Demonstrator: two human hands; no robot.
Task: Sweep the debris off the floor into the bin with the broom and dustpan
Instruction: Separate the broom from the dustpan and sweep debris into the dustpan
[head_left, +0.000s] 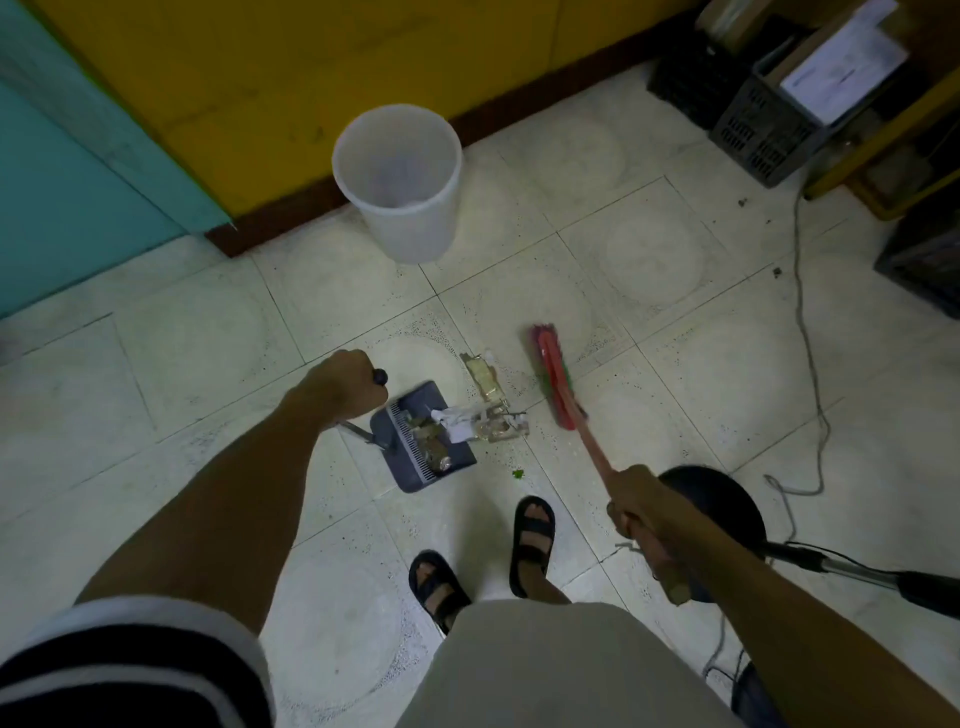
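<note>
So the left hand (345, 382) is fisted around the dark knob end of the dustpan handle, which looks like a thin metal rod, and it's holding the dustpan (431, 444) with its open lip facing right, toward the broom. Makes sense, that's the side the junk is coming from. The pan is dark grey plastic with a ribbed comb strip along its back wall, and it sits flat on the pale speckled floor tile (208, 364), roughly mid-floor just ahead of the sandalled feet.

Some debris (457, 421) is already in the pan or straddling its lip: crumpled white paper, something brownish, a clear plastic bit. A flat gold foil-ish wrapper (484, 382) lies on the tile between pan and broom, plus a tiny green scrap nearer the feet.

The broom head (553, 376) is red with stiff bristles, angled parallel to the pan lip, I'd guess so one push herds everything in. The right hand (636, 504) is wrapped tight around the red broom stick.

The bin (397, 182), white translucent plastic and tapered, stands well apart against the yellow wall's baseboard, so nothing's been dumped yet by the look of it.
</note>
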